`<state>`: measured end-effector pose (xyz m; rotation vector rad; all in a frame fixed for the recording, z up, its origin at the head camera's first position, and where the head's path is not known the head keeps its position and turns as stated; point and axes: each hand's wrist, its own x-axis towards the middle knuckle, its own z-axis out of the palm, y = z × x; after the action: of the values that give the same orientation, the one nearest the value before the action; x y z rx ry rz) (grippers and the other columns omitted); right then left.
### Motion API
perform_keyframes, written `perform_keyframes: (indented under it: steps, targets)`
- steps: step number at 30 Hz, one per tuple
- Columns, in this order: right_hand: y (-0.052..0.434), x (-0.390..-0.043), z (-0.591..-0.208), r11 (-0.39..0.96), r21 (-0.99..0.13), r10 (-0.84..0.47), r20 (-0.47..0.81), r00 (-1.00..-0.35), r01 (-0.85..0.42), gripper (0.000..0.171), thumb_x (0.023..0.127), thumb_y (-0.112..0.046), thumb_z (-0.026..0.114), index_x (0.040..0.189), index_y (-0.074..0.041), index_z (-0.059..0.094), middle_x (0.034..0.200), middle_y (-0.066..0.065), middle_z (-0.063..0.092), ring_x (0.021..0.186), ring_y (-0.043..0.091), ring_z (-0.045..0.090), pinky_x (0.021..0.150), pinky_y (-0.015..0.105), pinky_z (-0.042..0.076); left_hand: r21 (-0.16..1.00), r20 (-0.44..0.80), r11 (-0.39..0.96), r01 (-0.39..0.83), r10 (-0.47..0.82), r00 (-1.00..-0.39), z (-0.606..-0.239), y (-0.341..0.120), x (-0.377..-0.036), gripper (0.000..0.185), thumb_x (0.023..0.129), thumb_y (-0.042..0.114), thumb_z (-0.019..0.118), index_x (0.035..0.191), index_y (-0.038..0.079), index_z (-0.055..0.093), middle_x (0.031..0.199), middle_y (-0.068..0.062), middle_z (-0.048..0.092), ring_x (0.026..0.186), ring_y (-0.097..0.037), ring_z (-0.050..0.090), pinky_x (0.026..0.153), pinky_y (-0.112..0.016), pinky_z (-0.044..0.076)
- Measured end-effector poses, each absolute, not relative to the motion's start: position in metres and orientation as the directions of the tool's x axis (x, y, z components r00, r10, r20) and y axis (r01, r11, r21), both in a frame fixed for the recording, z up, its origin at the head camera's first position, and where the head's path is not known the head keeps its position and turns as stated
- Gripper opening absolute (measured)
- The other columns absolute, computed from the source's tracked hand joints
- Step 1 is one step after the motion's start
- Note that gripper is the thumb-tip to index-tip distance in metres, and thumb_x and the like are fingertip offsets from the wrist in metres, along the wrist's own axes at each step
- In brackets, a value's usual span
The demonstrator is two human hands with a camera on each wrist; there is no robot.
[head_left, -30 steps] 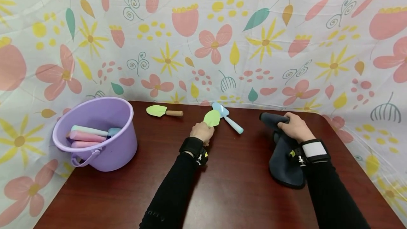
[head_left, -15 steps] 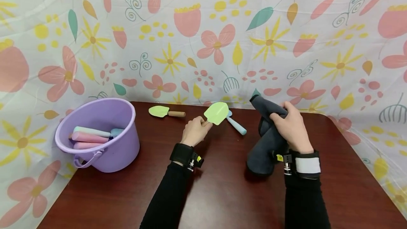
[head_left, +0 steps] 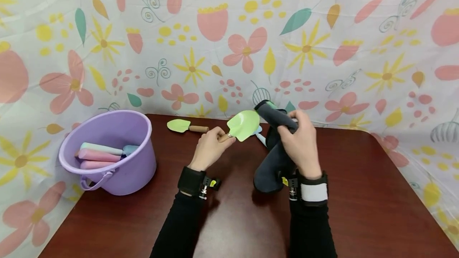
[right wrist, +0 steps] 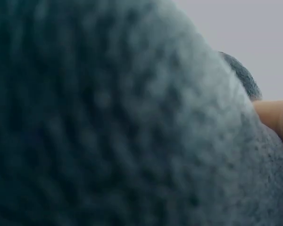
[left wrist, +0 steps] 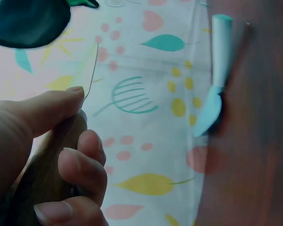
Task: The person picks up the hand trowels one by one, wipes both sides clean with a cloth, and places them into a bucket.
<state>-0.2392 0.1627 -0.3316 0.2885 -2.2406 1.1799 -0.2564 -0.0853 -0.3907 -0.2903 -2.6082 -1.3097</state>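
My left hand (head_left: 208, 150) grips the wooden handle (left wrist: 47, 174) of a small trowel and holds its light-green blade (head_left: 244, 125) raised above the table. Just to its right, my right hand (head_left: 299, 142) holds a dark grey cloth (head_left: 274, 158) bunched up and lifted, its top end close beside the green blade. That cloth (right wrist: 113, 122) fills the right wrist view. A light-blue trowel (left wrist: 216, 75) lies on the table behind the hands, mostly hidden in the head view.
A purple bucket (head_left: 118, 166) at the left holds pastel-handled tools (head_left: 98, 153). A second green trowel (head_left: 186, 126) with a wooden handle lies near the back edge of the dark wooden table (head_left: 358, 194). A flowered sheet (head_left: 229, 43) hangs behind and at both sides.
My left hand lifted the green trowel off the table. My right hand raised the grey cloth and carried it left, up to the trowel's blade.
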Motion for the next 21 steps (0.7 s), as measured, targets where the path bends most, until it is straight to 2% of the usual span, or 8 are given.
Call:
perform_keyframes:
  steps: [4, 8, 12, 17, 21]
  targets:
    - [0.142, -0.242, -0.335, 0.568, -0.63, 0.031, 0.659, -0.751, -0.53, 0.026, 0.086, 0.003, 0.059, 0.111, -0.004, 0.063, 0.107, 0.016, 0.054, 0.081, 0.028, 0.047, 0.073, 0.042, 0.036, 0.778, 0.3, 0.554, 0.295, 0.085, -0.95, -0.382, -0.089, -0.25, 0.027, 0.091, 0.04, 0.07, 0.09, 0.015, 0.059, 0.06, -0.001, 0.041, 0.058, -0.021, 0.048, 0.059, -0.033, 0.038]
    - [0.124, -0.243, -0.34, 0.562, -0.601, 0.007, 0.691, -0.723, -0.568, 0.036, 0.087, 0.005, 0.058, 0.12, -0.009, 0.067, 0.115, 0.017, 0.053, 0.092, 0.031, 0.052, 0.079, 0.045, 0.041, 0.781, 0.313, 0.538, 0.318, 0.103, -0.944, -0.375, -0.088, -0.246, 0.027, 0.092, 0.04, 0.069, 0.091, 0.015, 0.059, 0.058, 0.0, 0.037, 0.055, -0.021, 0.046, 0.057, -0.032, 0.037]
    - [0.111, -0.242, -0.344, 0.6, -0.547, -0.037, 0.709, -0.704, -0.583, 0.037, 0.09, 0.004, 0.057, 0.123, -0.01, 0.068, 0.124, 0.017, 0.051, 0.105, 0.033, 0.052, 0.082, 0.047, 0.043, 0.773, 0.314, 0.552, 0.313, 0.097, -0.945, -0.371, -0.082, -0.242, 0.028, 0.092, 0.04, 0.069, 0.094, 0.014, 0.059, 0.054, 0.0, 0.036, 0.049, -0.022, 0.043, 0.053, -0.032, 0.035]
    - [0.098, -0.241, -0.348, 0.668, -0.459, -0.148, 0.69, -0.709, -0.586, 0.033, 0.091, 0.002, 0.058, 0.12, -0.009, 0.07, 0.131, 0.012, 0.054, 0.109, 0.034, 0.048, 0.079, 0.048, 0.046, 0.767, 0.33, 0.547, 0.336, 0.113, -0.937, -0.37, -0.075, -0.241, 0.025, 0.093, 0.036, 0.068, 0.099, 0.013, 0.06, 0.063, 0.002, 0.05, 0.052, -0.017, 0.049, 0.055, -0.032, 0.039]
    - [0.092, -0.239, -0.351, 0.673, -0.422, -0.255, 0.639, -0.726, -0.607, 0.031, 0.092, 0.0, 0.06, 0.121, -0.009, 0.07, 0.131, 0.009, 0.058, 0.111, 0.032, 0.049, 0.085, 0.047, 0.048, 0.758, 0.361, 0.539, 0.367, 0.122, -0.924, -0.372, -0.073, -0.241, 0.023, 0.095, 0.032, 0.065, 0.11, 0.014, 0.062, 0.071, 0.001, 0.056, 0.055, -0.016, 0.054, 0.055, -0.032, 0.042]
